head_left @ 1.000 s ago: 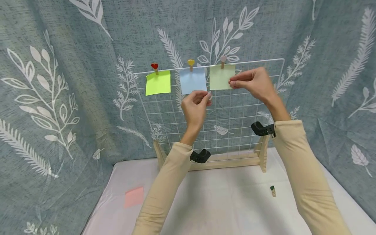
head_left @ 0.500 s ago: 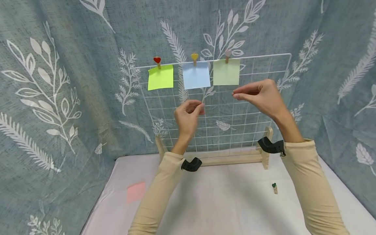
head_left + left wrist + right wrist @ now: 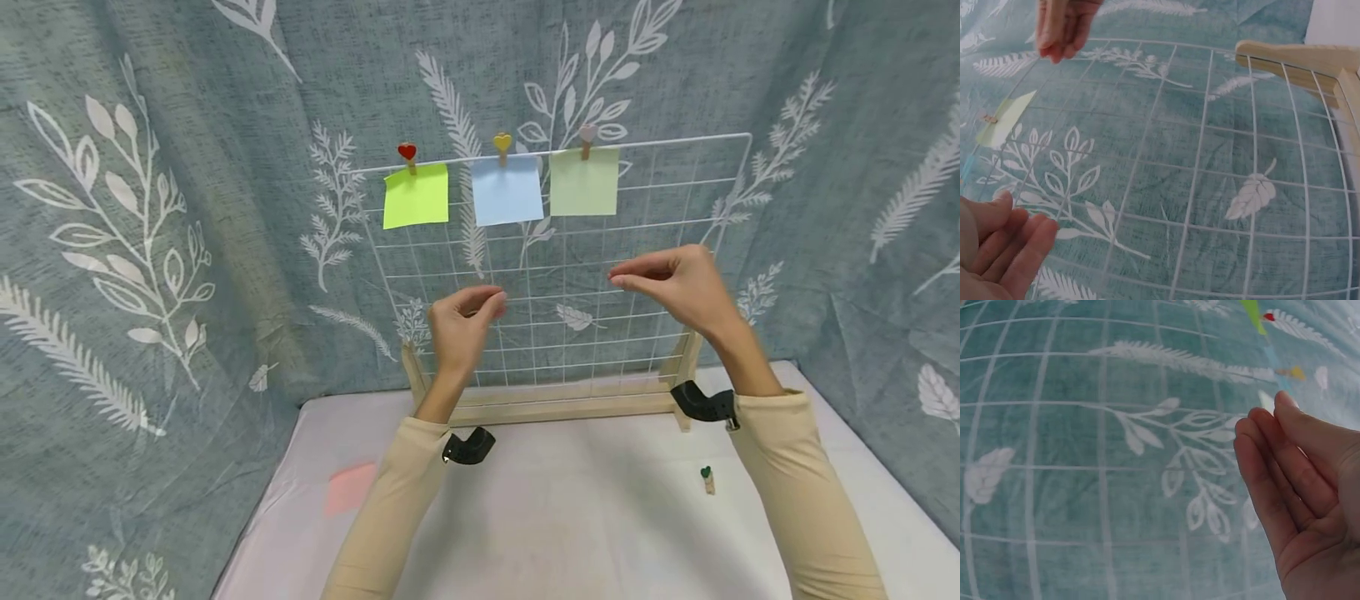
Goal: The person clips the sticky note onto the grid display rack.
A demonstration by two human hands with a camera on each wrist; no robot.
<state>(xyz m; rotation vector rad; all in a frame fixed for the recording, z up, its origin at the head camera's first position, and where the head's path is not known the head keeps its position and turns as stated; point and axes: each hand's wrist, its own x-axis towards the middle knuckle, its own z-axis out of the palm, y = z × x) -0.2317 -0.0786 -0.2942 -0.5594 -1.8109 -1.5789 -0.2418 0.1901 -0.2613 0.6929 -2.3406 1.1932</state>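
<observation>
Three paper notes hang from the top wire of a white wire grid (image 3: 592, 293). The lime note (image 3: 416, 197) is under a red heart clothespin (image 3: 407, 153), the blue note (image 3: 507, 192) under a yellow heart clothespin (image 3: 502, 143). A pale green note (image 3: 584, 185) hangs from a pale heart clothespin (image 3: 587, 135). Below the blue note my left hand (image 3: 463, 327) is in front of the grid, fingers loosely bent and nothing in them. My right hand (image 3: 686, 287) is below and right of the pale green note, likewise holding nothing, as the right wrist view shows.
A pink note (image 3: 350, 487) lies on the white table (image 3: 570, 500) at the left. At the right lies a small clothespin with a green heart (image 3: 707, 480). The grid stands in a wooden base (image 3: 562, 410) before a leaf-patterned curtain (image 3: 247, 208).
The right hand has let go of the pale green note's edge and moved down and away. The left hand has moved down and left, away from the blue note.
</observation>
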